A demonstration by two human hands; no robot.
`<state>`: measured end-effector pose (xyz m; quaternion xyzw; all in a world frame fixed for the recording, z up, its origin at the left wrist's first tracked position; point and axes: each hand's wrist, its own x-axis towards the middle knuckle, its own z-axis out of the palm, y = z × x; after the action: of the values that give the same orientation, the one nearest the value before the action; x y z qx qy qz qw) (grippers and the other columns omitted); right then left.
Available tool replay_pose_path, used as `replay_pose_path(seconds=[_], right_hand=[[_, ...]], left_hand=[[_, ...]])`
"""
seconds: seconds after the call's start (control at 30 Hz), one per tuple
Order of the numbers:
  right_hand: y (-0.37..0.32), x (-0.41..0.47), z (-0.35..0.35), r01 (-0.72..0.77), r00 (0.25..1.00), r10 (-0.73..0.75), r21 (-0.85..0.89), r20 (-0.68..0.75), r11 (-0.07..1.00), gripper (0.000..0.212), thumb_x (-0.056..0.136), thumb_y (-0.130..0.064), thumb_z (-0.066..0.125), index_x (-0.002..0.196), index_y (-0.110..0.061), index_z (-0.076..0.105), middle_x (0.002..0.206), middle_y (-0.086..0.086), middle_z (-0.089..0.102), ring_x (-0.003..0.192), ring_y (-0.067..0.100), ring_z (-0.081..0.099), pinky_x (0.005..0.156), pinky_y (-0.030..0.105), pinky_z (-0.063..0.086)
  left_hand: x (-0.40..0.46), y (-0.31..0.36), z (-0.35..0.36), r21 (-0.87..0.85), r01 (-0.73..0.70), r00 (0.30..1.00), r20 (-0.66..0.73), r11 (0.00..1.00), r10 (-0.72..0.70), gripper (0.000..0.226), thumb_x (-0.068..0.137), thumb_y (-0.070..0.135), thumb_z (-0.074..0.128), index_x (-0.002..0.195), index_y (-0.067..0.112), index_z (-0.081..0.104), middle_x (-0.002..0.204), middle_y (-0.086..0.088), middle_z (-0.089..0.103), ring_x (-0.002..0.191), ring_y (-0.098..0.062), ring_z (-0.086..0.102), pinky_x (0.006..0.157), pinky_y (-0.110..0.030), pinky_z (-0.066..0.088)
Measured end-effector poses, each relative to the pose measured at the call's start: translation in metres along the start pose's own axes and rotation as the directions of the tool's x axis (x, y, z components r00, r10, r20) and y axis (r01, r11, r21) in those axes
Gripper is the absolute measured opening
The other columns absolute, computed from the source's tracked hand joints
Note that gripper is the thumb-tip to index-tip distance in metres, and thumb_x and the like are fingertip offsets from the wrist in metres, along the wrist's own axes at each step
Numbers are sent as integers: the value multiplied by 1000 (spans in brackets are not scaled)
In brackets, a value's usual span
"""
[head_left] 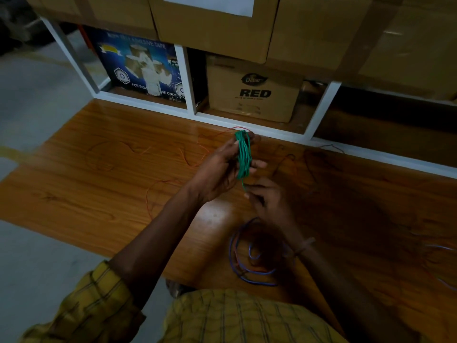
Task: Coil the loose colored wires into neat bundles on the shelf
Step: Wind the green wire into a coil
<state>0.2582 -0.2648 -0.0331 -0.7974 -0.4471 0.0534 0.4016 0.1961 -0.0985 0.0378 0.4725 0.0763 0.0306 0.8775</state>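
A green wire coil [243, 154] is wound lengthwise around my left hand [220, 167], which holds it up above the wooden shelf board [99, 179]. Just below the coil, my right hand [269, 204] pinches the loose green end that hangs from it. Thin red wire [158, 186] lies in loose loops on the board to the left and behind the hands. A loose tangle of blue and red wire [247, 266] lies on the board near my right wrist. Dark wire [286, 159] trails on the board to the right.
A white shelf frame [190, 82] stands behind the board. In it are a blue adhesive tape box [141, 68] and a brown carton marked RED [254, 92]. Large cardboard boxes [215, 28] sit above. Grey floor [37, 95] lies to the left.
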Motion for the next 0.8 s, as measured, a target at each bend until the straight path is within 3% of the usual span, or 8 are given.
replay_pose_path(seconds=[0.07,0.17,0.3,0.37,0.5,0.57,0.7,0.8], right_hand=[[-19,-2,-5,44,998,-46,-43,-35,998,17,85,-4,69,98,-2,78,92,10,69,86,13,58,75,15,39],[-37,0,-16,89,994,-96,-147,-46,985,3,83,-7,77,84,-10,76,83,3,64,76,12,56,65,14,28],[-48,4,-28,113,986,-139,-250,-89,962,6,87,-19,74,85,-14,73,96,5,69,85,21,68,64,30,48],[-50,9,-34,103,980,-146,-291,-132,951,8,87,-21,76,86,-13,74,86,4,62,73,19,62,59,31,46],[-48,22,-44,60,976,-117,-292,-182,954,15,83,-24,82,81,-15,70,79,1,56,66,18,57,56,36,46],[-47,28,-48,59,978,-110,-268,-178,961,15,84,-27,81,81,-17,70,80,-1,56,67,17,57,57,39,48],[-45,35,-55,88,982,-124,-233,-145,968,12,93,-27,71,88,-17,73,87,0,59,75,18,59,63,43,50],[-44,35,-57,90,982,-124,-220,-146,971,11,94,-22,69,89,-14,75,88,2,60,76,17,59,65,42,51]], left_hand=[[3,-6,1,122,-33,993,-111,992,47,41,117,23,26,154,15,44,138,-1,66,102,-28,74,81,-29,61],[8,-12,-1,330,-65,973,-187,942,132,41,117,22,29,155,17,41,140,-2,60,105,-29,75,83,-31,59],[8,-15,-2,508,-56,967,-187,859,173,43,116,22,33,158,11,35,144,-8,54,104,-9,72,89,-28,60],[8,-16,-4,600,-64,964,-169,797,205,39,116,23,36,153,11,41,143,-13,56,112,-5,64,97,-29,57],[7,-13,-5,739,-84,970,-93,668,225,32,114,31,41,138,13,49,128,-19,63,113,-25,66,85,-37,60],[8,-9,-5,804,-63,971,-88,591,223,35,114,30,42,137,7,54,117,-14,68,100,-20,70,75,-31,60],[8,-4,-3,857,-85,972,-40,508,231,28,114,28,43,109,13,66,79,1,68,63,-4,64,58,-29,53],[11,-3,-3,893,-67,968,-50,445,246,32,114,32,42,115,11,66,83,-2,70,64,-1,63,58,-26,51]])
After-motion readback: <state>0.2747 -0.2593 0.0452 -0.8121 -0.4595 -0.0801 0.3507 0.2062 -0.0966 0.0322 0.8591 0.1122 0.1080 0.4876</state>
